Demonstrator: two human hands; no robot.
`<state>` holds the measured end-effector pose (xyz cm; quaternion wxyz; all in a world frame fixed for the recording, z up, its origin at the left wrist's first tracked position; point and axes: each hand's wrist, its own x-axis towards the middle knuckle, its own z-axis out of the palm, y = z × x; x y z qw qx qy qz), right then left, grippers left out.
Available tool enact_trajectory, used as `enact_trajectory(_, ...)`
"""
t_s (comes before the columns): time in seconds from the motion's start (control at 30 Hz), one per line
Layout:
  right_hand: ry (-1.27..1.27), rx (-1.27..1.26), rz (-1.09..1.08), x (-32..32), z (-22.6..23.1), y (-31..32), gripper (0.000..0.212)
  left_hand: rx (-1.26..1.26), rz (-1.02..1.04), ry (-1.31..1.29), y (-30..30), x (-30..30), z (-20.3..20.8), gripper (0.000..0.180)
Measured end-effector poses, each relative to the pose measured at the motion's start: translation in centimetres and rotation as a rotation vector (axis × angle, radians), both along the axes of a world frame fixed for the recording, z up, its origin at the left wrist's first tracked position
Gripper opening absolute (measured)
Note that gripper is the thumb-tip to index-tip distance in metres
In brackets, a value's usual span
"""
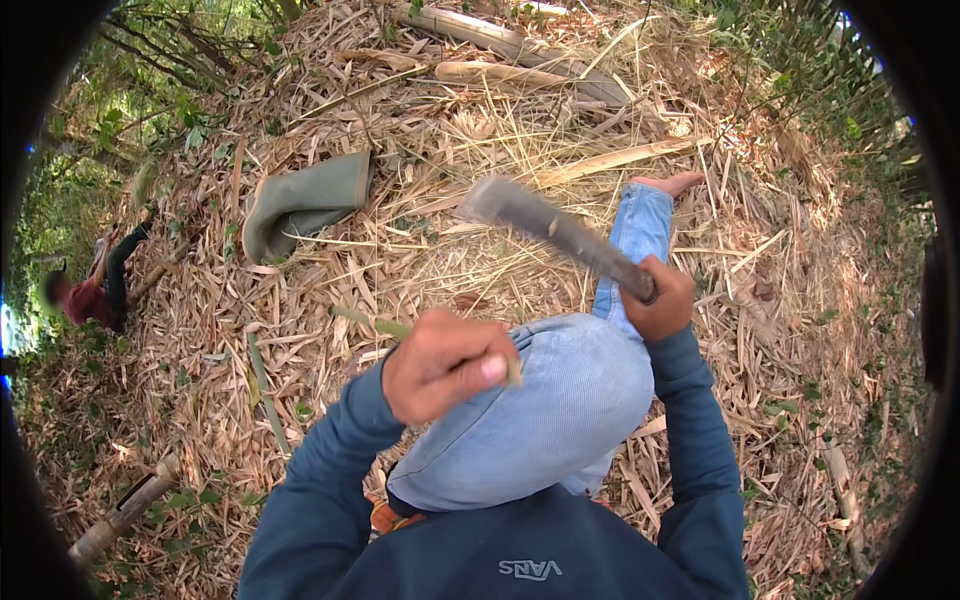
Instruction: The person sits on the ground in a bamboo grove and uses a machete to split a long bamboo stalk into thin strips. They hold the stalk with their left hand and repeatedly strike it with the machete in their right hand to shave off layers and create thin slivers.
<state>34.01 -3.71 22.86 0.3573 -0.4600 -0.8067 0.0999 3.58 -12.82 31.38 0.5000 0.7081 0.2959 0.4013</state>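
Observation:
My right hand [660,300] is wrapped round the grip end of a machete [560,228]. Its broad dark blade points up and to the left over the straw, slightly blurred at the tip. In my closed left hand [445,365] is a thin green bamboo strip [375,321], which sticks out to the left; a short pale end shows by the thumb. The left hand is above my bent, jeans-covered knee [560,390], apart from the blade. My other leg [640,235] stretches forward and ends in a bare foot [675,184].
Green rubber boots [310,200] lie ahead on the left. Dry bamboo leaves and pale shavings [460,265] cover the ground. Split bamboo pieces [500,75] lie at the far side, a thicker pole [125,510] at lower left. Another person [105,285] is far left, near bushes.

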Motion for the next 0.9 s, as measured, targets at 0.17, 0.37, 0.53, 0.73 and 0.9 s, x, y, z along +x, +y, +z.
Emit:
enact_trajectory(0.17, 0.350, -0.440, -0.215, 2.2, -3.5, -3.5, 0.022, 0.005, 0.347, -0.038, 1.7, 0.2, 1.2, 0.027)
enact_trajectory(0.37, 0.269, -0.320, -0.095, -1.3, 2.9, -3.3, 0.022, -0.084, 0.444, -0.105, 5.2, 2.7, -0.1, 0.029)
enact_trajectory(0.53, 0.145, -0.157, 0.012, -1.5, 2.4, -3.1, 0.022, -0.170, 0.499, -0.331, 5.2, 5.0, -2.7, 0.021)
enact_trajectory(0.73, -0.041, -0.007, 0.055, -1.4, 2.0, -2.9, 0.027, -0.290, 0.404, -0.001, 5.0, 4.6, -1.9, 0.021)
enact_trajectory(0.9, 0.013, 0.077, 0.020, -1.3, 1.4, -2.8, 0.029, -0.269, 0.417, -0.018, 4.4, 5.1, -1.3, 0.022)
